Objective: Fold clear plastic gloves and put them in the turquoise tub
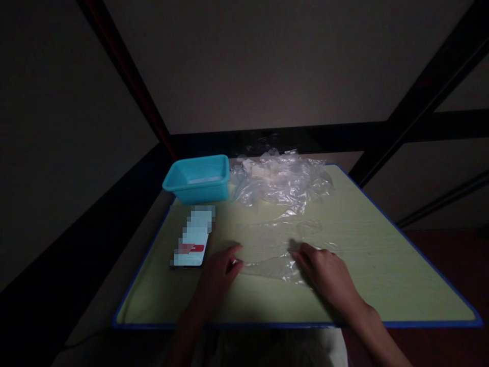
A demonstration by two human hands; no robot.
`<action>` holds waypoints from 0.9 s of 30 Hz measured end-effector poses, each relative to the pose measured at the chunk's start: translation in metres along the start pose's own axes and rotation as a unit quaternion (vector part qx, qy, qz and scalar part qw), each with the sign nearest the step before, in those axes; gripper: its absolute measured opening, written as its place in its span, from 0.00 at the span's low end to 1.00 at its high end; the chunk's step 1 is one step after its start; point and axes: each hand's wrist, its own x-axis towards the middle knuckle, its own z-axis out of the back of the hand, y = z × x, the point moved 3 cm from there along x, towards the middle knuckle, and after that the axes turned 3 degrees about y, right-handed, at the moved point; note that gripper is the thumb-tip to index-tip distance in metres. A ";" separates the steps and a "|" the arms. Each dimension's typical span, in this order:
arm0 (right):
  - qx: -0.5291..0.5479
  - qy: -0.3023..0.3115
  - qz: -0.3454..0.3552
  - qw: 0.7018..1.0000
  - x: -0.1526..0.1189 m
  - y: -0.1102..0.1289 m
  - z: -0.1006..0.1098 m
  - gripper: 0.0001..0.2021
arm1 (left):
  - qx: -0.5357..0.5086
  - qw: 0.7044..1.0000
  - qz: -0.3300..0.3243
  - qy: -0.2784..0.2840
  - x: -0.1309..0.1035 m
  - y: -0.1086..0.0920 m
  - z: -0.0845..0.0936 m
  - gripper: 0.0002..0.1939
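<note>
A thin, clear disposable plastic glove (267, 267) lies spread on the table in front of me, with faint finger-like ends toward the right. At its left edge is my left hand (219, 270), thumb and fingers curled around the edge of the film, the index finger lifted a little apart. My right hand (326, 270) rests over the other side, its fingertips pinched together on the creased plastic. Behind them, a crumpled heap of similar clear plastic (282, 178) sits at the back of the table.
A turquoise plastic basket (202, 193) stands at the back left, with something pale inside. In front of it lies a phone (196, 237) with its screen lit. The pale yellow-green table (397, 275) has a blue rim, and a wall rises behind it.
</note>
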 end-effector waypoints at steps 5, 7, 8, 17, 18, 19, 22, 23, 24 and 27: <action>-0.004 0.000 -0.011 1.000 -0.001 -0.005 0.003 0.18 | 0.016 1.000 0.004 -0.001 0.002 -0.001 -0.002 0.19; 0.032 -0.029 -0.014 0.999 -0.006 -0.005 0.010 0.18 | 0.020 1.000 0.001 -0.005 0.003 0.000 -0.003 0.19; 0.055 -0.051 -0.005 0.997 -0.010 -0.002 0.015 0.18 | 0.022 1.000 0.001 -0.007 0.003 0.000 -0.003 0.19; 0.021 -0.027 0.274 0.961 -0.048 0.054 0.000 0.31 | 0.014 1.000 0.002 -0.013 0.002 -0.001 -0.004 0.19; 0.013 -0.023 0.271 0.962 -0.049 0.053 -0.005 0.34 | 0.018 1.000 0.001 -0.014 0.002 -0.002 -0.004 0.19; 0.007 -0.020 0.263 0.965 -0.049 0.051 -0.009 0.35 | 0.024 1.000 0.001 -0.013 0.002 -0.002 -0.004 0.19; -0.005 -0.022 0.239 0.971 -0.050 0.042 -0.015 0.35 | 0.062 0.998 -0.002 -0.019 0.004 -0.003 -0.005 0.18; -0.006 -0.025 0.235 0.972 -0.050 0.039 -0.015 0.35 | 0.079 0.997 -0.004 -0.024 0.004 -0.003 -0.006 0.18; -0.006 -0.026 0.233 0.972 -0.050 0.037 -0.015 0.35 | 0.094 0.995 -0.009 -0.032 0.005 -0.002 -0.006 0.18; -0.004 -0.032 0.231 0.972 -0.051 0.035 -0.014 0.36 | 0.128 0.987 -0.050 -0.087 0.002 -0.002 -0.005 0.16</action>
